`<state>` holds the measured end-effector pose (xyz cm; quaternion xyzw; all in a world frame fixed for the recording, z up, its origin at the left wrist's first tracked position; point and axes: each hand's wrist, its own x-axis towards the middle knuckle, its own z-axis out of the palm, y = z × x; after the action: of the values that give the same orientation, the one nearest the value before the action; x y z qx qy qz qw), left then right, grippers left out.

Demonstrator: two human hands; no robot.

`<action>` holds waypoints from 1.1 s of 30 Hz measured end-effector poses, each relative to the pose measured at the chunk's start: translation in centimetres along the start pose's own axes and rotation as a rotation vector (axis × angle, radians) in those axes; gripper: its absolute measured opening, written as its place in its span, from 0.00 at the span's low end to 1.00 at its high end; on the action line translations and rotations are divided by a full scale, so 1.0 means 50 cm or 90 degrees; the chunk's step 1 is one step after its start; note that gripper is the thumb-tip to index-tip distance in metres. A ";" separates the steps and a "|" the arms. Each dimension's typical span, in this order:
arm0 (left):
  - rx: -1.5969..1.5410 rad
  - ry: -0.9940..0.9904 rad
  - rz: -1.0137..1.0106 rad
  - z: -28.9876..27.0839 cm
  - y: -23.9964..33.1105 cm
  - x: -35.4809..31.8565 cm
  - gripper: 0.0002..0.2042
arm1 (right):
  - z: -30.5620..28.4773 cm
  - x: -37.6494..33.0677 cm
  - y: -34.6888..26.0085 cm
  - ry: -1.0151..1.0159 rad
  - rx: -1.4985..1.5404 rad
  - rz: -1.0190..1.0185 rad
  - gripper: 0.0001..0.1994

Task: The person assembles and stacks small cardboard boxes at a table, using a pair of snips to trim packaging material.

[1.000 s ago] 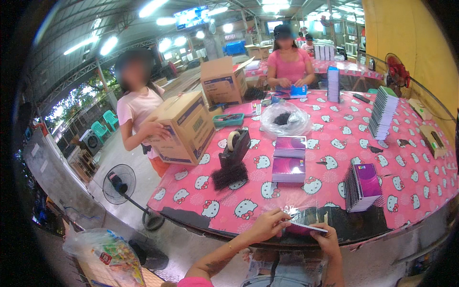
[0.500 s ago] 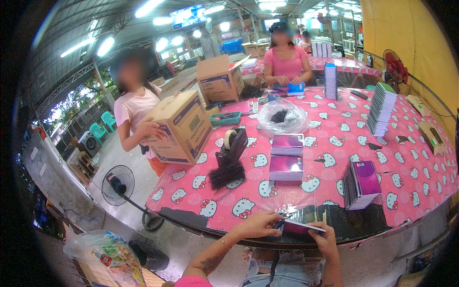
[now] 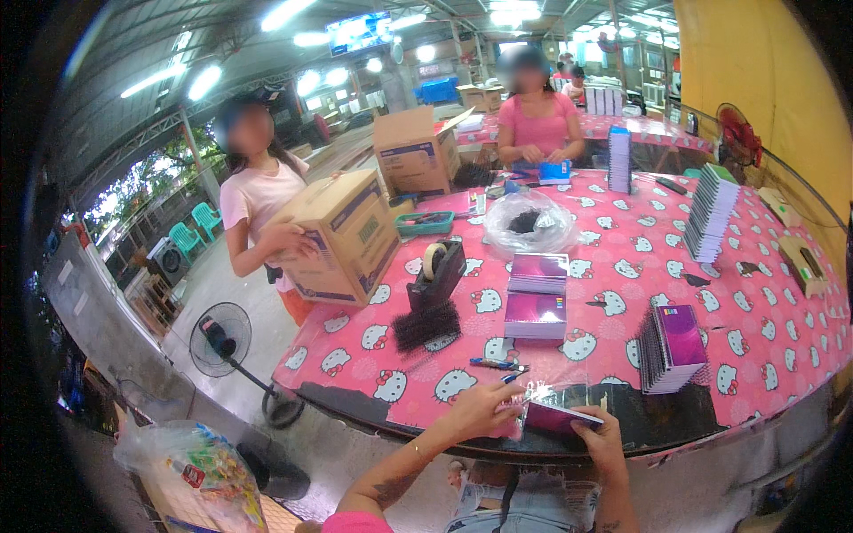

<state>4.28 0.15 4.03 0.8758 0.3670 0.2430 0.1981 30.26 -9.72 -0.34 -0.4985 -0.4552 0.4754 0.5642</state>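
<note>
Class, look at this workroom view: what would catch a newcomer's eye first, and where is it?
Probably the bright pink table cover printed with white cat faces, spreading across the middle and right. Next, perhaps, the big brown cardboard box at its left edge, handled by a person in a pale pink shirt. At the cover's near edge, the right hand grips a purple-covered notebook, with the left hand near its other end.

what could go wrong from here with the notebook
The notebook, held by the right hand at the table's near edge, might slip and fall. The blue-handled tool lies close to the left hand and could get knocked. The tall, green-topped notebook stack might topple if the table is bumped.
</note>
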 end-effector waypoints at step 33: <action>0.274 0.120 0.175 -0.009 0.090 -0.002 0.23 | 0.028 -0.055 -0.035 0.016 -0.002 -0.033 0.11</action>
<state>6.44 -2.79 6.73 0.9129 0.3044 0.2646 -0.0624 28.65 -12.34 1.42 -0.4936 -0.4614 0.4537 0.5812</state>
